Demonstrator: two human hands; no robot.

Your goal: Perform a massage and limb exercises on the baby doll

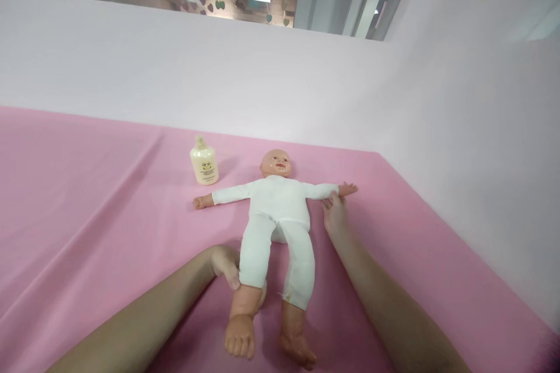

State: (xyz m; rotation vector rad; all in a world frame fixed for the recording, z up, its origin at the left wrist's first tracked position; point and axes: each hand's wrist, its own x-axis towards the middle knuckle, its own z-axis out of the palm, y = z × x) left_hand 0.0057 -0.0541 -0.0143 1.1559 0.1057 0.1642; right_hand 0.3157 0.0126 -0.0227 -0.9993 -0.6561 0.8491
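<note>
A baby doll (280, 201) with a white cloth body lies on its back on the pink cloth, head away from me, arms stretched out sideways. My left hand (227, 265) is wrapped round the doll's leg on the left, near the knee; the thumb shows beside it and the fingers pass underneath. My right hand (335, 211) pinches the doll's arm on the right, just short of its wrist. The doll's bare feet point toward me.
A pale yellow bottle (204, 164) stands upright left of the doll's head. The pink cloth (109, 198) has long creases at the left. White walls (196, 70) rise behind and at the right, with a window above.
</note>
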